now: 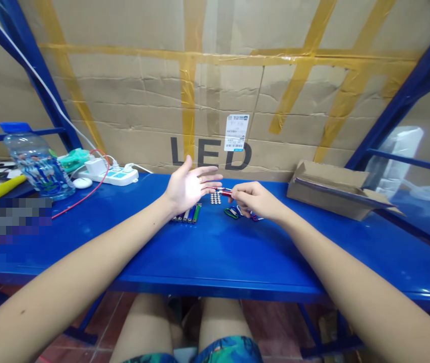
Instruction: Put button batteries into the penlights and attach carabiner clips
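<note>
My right hand (254, 198) grips a slim red penlight (225, 192), pointed toward my left palm. Fingers spread and palm turned up, my left hand (186, 186) holds nothing, and a bright white glow lies on its palm. Below the left fingers, on the blue table (184, 257), is a row of slim metal tubes (190, 215) in blue, silver and green, partly covered by the hand. Small round silver pieces (215, 199), like button cells, sit in rows between my hands. Coloured carabiner clips (232, 213) lie under my right hand, which partly hides them.
At the left stand a water bottle (39, 164) and a white power strip (118, 175) with plugs and a red cable (86, 197). An open cardboard box (328, 189) rests at the right. A large taped carton (142, 101) marked LED backs the table between blue metal posts.
</note>
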The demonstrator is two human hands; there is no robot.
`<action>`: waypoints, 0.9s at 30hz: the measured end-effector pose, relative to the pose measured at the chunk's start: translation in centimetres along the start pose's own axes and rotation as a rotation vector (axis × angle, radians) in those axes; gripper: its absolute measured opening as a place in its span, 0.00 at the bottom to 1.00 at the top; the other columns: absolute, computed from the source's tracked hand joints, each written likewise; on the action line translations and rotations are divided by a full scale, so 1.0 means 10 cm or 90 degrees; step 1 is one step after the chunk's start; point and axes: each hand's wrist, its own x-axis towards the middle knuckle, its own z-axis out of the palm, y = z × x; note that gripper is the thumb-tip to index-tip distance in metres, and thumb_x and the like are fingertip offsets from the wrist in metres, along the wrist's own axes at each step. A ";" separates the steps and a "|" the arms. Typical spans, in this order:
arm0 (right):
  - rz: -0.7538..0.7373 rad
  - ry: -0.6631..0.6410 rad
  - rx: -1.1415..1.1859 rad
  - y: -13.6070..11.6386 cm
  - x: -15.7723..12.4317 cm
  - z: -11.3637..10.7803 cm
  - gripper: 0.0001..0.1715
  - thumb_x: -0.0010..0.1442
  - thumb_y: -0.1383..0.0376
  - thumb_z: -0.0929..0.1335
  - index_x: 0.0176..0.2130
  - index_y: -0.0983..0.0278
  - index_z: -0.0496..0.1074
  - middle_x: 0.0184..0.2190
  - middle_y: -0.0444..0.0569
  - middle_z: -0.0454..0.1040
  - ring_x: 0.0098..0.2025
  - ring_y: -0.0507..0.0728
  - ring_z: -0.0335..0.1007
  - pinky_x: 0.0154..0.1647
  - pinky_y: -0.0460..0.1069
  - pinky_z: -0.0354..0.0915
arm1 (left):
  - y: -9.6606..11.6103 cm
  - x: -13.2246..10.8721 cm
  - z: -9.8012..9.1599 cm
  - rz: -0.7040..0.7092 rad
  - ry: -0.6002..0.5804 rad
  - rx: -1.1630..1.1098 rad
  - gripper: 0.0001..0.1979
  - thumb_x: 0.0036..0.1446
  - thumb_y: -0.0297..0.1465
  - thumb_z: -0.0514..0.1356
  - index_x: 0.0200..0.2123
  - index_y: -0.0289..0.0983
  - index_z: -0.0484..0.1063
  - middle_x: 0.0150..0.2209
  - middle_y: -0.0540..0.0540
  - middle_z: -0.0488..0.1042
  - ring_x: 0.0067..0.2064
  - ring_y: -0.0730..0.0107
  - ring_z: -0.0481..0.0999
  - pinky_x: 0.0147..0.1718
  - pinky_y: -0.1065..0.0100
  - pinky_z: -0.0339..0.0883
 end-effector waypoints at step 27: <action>0.012 0.026 -0.073 -0.10 -0.05 0.00 0.12 0.61 0.61 0.62 0.29 0.63 0.68 0.10 0.38 0.61 0.13 0.49 0.56 0.16 0.45 0.53 | -0.02 0.00 -0.03 0.026 -0.035 0.111 0.41 0.59 0.61 0.41 0.49 0.33 0.74 0.50 0.31 0.77 0.52 0.48 0.76 0.47 0.53 0.70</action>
